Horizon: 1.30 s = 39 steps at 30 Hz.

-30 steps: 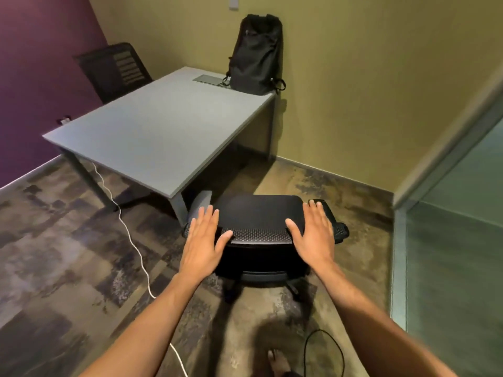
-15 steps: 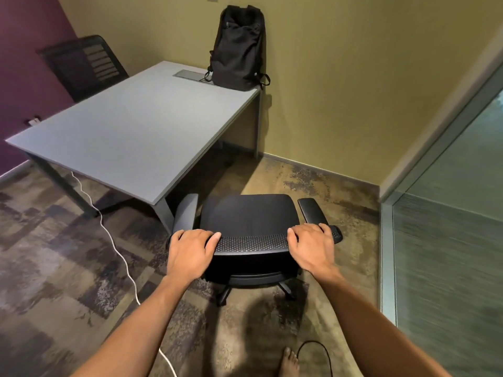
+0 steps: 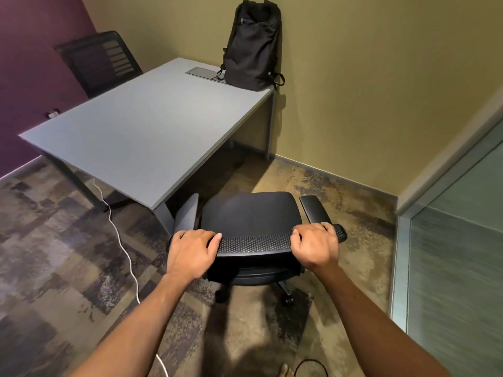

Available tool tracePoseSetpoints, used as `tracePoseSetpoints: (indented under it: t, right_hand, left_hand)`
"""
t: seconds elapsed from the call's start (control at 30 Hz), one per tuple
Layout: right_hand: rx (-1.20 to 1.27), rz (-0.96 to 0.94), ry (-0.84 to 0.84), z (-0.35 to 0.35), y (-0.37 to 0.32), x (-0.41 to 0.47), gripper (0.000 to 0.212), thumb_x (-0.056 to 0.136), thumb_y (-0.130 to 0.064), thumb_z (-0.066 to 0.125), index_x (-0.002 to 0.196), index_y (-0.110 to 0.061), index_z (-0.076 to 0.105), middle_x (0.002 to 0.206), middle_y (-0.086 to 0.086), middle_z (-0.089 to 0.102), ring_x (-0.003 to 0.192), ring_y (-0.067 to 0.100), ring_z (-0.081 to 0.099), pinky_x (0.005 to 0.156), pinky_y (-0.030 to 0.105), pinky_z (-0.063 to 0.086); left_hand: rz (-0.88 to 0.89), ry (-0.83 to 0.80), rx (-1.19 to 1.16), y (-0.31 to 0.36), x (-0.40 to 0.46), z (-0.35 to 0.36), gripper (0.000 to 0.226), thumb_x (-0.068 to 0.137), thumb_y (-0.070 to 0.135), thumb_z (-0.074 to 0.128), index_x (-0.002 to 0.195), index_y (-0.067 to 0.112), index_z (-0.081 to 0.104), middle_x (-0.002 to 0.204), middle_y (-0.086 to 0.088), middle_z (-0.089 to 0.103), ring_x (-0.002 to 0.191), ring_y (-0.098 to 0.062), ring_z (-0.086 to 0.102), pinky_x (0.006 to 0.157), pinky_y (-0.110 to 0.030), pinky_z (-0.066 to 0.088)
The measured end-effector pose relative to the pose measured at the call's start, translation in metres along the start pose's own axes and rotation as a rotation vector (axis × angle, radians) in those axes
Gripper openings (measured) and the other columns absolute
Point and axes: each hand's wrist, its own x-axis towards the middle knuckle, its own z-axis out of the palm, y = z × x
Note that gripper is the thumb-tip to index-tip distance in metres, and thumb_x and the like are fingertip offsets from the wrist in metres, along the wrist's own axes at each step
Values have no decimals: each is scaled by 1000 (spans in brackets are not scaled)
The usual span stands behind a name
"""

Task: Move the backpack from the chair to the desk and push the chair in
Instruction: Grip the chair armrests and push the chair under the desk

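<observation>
A black backpack (image 3: 253,47) stands upright on the far corner of the grey desk (image 3: 141,131), leaning against the yellow wall. The black office chair (image 3: 251,216) sits on the floor off the desk's near right corner, its seat facing the wall. My left hand (image 3: 190,251) grips the left end of the chair's mesh backrest top. Its right end is held the same way by my right hand (image 3: 315,247). The chair's left armrest is close to the desk's corner leg.
A second black chair (image 3: 100,61) stands behind the desk by the purple wall. A white cable (image 3: 119,238) runs across the patterned carpet on the left. A frosted glass partition (image 3: 457,262) borders the right side. A black cable loop (image 3: 313,368) lies beside my bare foot.
Both hands went from open and flat above the backrest to closed around its top edge. The view has shifted slightly; the chair sits about where it was.
</observation>
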Motion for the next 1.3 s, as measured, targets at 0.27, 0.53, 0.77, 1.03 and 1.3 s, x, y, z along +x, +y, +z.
tracePoseSetpoints:
  t: [0.27,0.53,0.77,1.03,1.3]
  right_hand:
    - [-50,-77,-88,6,19,55,43,91,-37,27,83,-25,68,92,-6,72,92,19,62,100,36,31]
    - [-41,-160,-146,9,41,118,43,93,-36,28,88,-25,69,95,-4,72,95,19,62,99,38,33]
    - [-39,-213,-132,20,60,174,48,92,-38,25,96,-26,71,100,-4,73,98,18,63,100,39,32]
    - [-16,-253,-88,36,74,236,55,87,-40,19,92,-27,72,96,-7,75,95,17,64,95,38,35]
    - [23,-321,-103,42,84,302,43,90,-36,30,89,-25,71,94,-6,74,93,18,63,95,39,35]
  left_hand:
    - [-100,72,16,16,36,12,47,99,49,28,82,31,68,86,11,72,91,-13,64,92,-38,38]
    - [-168,131,-9,39,76,21,39,98,46,31,62,35,42,64,12,54,73,-14,61,86,-41,42]
    - [-241,179,12,58,113,31,40,96,42,34,59,30,39,58,11,46,60,-9,41,84,-40,43]
    - [-294,226,39,69,162,40,46,94,35,38,50,24,36,48,9,38,51,-12,39,77,-37,43]
    - [-364,238,-15,76,216,46,40,88,29,36,48,24,34,47,8,38,49,-10,39,81,-40,46]
